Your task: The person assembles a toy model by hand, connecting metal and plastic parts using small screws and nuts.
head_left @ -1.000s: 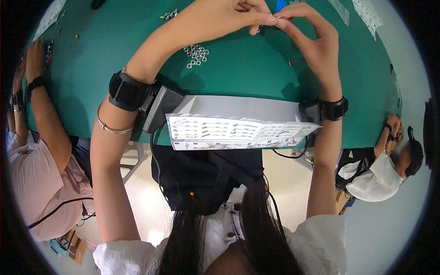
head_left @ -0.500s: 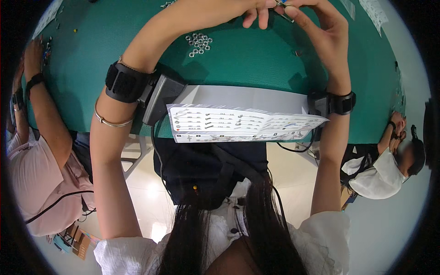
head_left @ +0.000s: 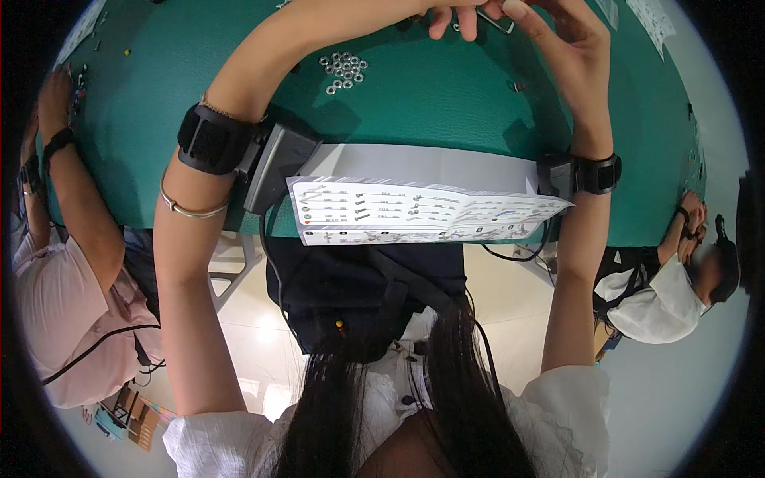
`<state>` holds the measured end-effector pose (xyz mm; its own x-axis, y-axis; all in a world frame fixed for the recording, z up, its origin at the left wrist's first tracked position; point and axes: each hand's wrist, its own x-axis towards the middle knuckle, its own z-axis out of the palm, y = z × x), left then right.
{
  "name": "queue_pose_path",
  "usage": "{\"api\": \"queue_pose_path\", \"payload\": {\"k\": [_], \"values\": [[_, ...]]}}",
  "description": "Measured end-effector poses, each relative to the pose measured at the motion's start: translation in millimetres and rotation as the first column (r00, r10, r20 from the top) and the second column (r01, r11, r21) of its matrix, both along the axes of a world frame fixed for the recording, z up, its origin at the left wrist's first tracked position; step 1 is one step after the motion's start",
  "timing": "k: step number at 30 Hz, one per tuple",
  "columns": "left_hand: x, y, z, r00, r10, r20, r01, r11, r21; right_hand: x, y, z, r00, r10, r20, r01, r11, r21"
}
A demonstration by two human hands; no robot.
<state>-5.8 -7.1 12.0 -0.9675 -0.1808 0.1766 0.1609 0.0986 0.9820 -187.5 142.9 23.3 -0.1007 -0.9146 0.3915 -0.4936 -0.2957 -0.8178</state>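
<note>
At the top edge, my left hand (head_left: 453,21) and my right hand (head_left: 567,36) meet, both partly cut off by the picture's rim. The left fingers are curled, two of them pointing down. My right thumb bends in toward the left fingertips. Between the hands shows a thin bent metal rod (head_left: 499,24), looking like a small hex key; which hand grips it is unclear. A small shiny metal piece (head_left: 456,27) is beside the left fingers. Left of the hands, a cluster of silver hex nuts (head_left: 347,67) lies on the green table (head_left: 414,103).
A folded printed instruction sheet (head_left: 414,213) hangs at the table's near edge. Dark devices are strapped to my left wrist (head_left: 217,139) and right wrist (head_left: 594,174), with cables. A small part (head_left: 518,87) lies near my right wrist. People sit left (head_left: 68,295) and right (head_left: 649,307).
Both hands have shifted slightly up, further past the top edge. The bent rod has turned and now lies flatter. The blue bit seen between the fingers is out of sight.
</note>
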Motion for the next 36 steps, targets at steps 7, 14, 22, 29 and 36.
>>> {"api": "queue_pose_path", "payload": {"k": [7, 14, 22, 29, 36], "values": [[-4, -5, -9, 0.999, -0.024, -0.036, 0.028, 0.993, 0.117, -4, 1, 0, 0.999, -0.024, -0.038, 0.026, 0.998, 0.051], [-2, -5, -7, 1.000, -0.009, -0.029, 0.012, 0.994, 0.107, 2, 0, 2, 0.995, -0.014, -0.100, 0.016, 0.999, 0.027], [-8, -4, -11, 0.998, -0.024, -0.064, 0.031, 0.993, 0.111, 3, 1, 2, 0.997, -0.037, -0.073, 0.041, 0.997, 0.067], [-7, -6, -9, 0.998, -0.005, -0.069, 0.010, 0.997, 0.072, 2, -1, 2, 0.999, 0.008, -0.049, -0.004, 0.997, 0.075], [-7, -3, -6, 1.000, 0.016, -0.001, -0.016, 1.000, 0.020, 2, -1, 1, 0.998, -0.001, -0.066, 0.005, 0.998, 0.063]]}}
